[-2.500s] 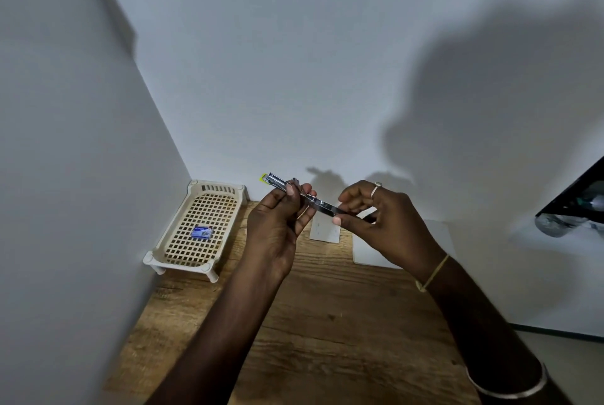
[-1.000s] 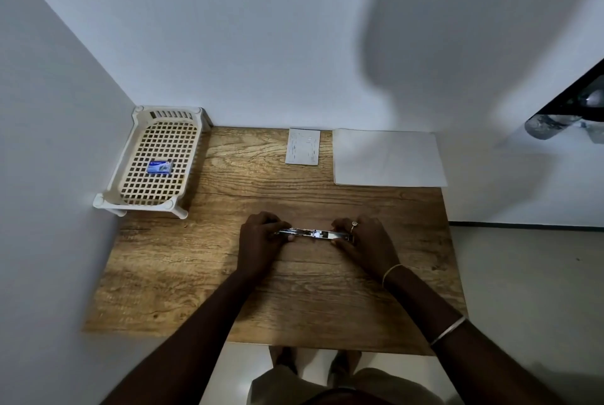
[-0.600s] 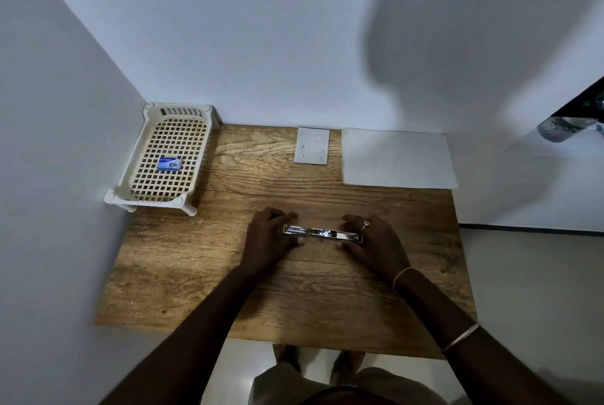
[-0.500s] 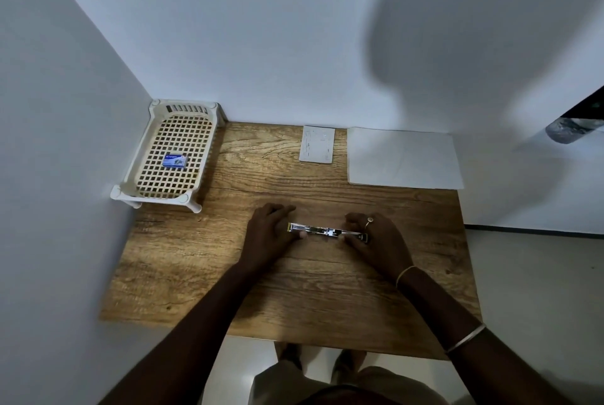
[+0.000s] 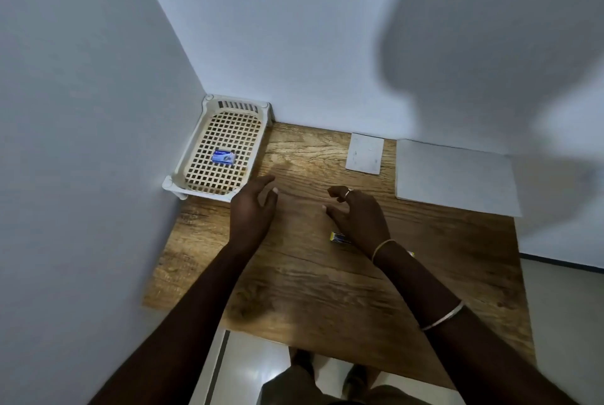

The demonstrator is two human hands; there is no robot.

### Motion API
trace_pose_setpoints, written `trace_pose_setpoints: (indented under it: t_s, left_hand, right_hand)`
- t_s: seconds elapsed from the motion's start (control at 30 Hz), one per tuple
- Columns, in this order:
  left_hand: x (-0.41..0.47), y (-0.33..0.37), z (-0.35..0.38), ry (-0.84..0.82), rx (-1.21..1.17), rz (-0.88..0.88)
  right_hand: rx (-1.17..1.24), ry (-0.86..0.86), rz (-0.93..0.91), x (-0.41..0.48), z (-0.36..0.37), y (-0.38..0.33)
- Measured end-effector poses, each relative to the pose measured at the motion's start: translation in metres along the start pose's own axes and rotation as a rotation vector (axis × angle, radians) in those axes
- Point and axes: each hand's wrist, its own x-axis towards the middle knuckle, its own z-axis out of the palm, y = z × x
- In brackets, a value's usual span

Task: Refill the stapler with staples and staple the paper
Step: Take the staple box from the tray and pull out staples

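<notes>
Stapler slim, metallic, yellow-ended, flat on wood-grain table, half hidden under my right hand, whose fingers are loosely curled, holding nothing. Left hand fingers spread, empty, near lattice plastic basket. I judge refill pending: blue staple box in basket, white paper flat, untouched.

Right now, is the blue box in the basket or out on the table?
In: the blue box lies on the basket's lattice floor.

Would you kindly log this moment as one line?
left hand: open | right hand: open | stapler: on table under right wrist | blue box: in basket
</notes>
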Motion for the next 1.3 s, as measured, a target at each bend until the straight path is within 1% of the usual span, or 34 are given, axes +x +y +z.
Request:
trace_pose_setpoints:
  t_s: [0.23,0.37,0.47,0.57,0.67,0.77,0.87,0.97,1.03,1.13,1.23,1.3]
  left_hand:
    - [0.029,-0.020,-0.038,0.178,-0.061,-0.071]
    - [0.050,-0.027,-0.055,0.229,-0.099,-0.111]
    - [0.069,-0.035,-0.066,0.219,-0.051,-0.198]
    - [0.087,-0.047,-0.072,0.209,0.053,-0.287]
    - [0.098,-0.054,-0.075,0.224,0.075,-0.299]
    - [0.103,-0.061,-0.074,0.200,0.059,-0.313]
    - [0.108,-0.065,-0.074,0.137,0.038,-0.356]
    - [0.109,-0.065,-0.078,0.137,0.025,-0.358]
    - [0.107,-0.062,-0.079,0.167,-0.024,-0.320]
    - [0.100,-0.050,-0.078,0.208,-0.238,-0.256]
    - [0.090,-0.033,-0.069,0.167,-0.452,-0.207]
    - [0.079,-0.019,-0.059,0.128,-0.558,-0.169]
  right_hand:
    - [0.074,-0.017,-0.022,0.050,0.049,-0.058]
    - [0.104,0.003,-0.055,0.082,0.076,-0.094]
    - [0.086,-0.022,-0.081,0.106,0.095,-0.118]
    - [0.041,-0.027,-0.120,0.126,0.109,-0.136]
    - [-0.064,-0.047,-0.161,0.141,0.123,-0.144]
    - [-0.180,-0.091,-0.145,0.150,0.136,-0.146]
    - [-0.188,-0.075,-0.149,0.153,0.143,-0.145]
    - [-0.193,-0.064,-0.166,0.154,0.141,-0.143]
    - [-0.131,-0.050,-0.172,0.152,0.133,-0.140]
    - [0.032,0.007,-0.156,0.143,0.107,-0.135]
    - [0.161,0.081,-0.129,0.127,0.074,-0.126]
    - [0.204,0.113,-0.127,0.112,0.052,-0.118]
